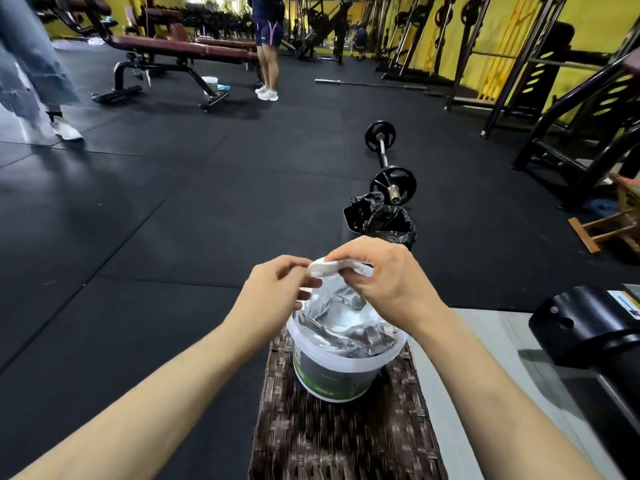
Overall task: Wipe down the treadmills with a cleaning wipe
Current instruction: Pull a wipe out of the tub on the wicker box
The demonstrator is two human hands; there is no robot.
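Hands meet over an open tub of wipes, close together at the centre of the view. The right hand pinches a white wipe between thumb and curled fingers, holding it just above the tub's mouth. The left hand has its fingertips at the wipe's left end, fingers bent toward it; whether they actually grip it cannot be told. Inside the tub lies a crumpled silver foil liner, one fold of it rising toward the right hand.

The tub stands on a brown woven stool, near the viewer. To the right is a pale grey surface with a black rounded machine part on it.

Just beyond the hands sits a bin lined with a black bag on the black rubber floor. Behind the bin lies a barbell with black plates. Far left stands a maroon bench; a person in shorts stands beside it, and another person's leg in jeans is at the left edge. Racks line the yellow wall at far right.
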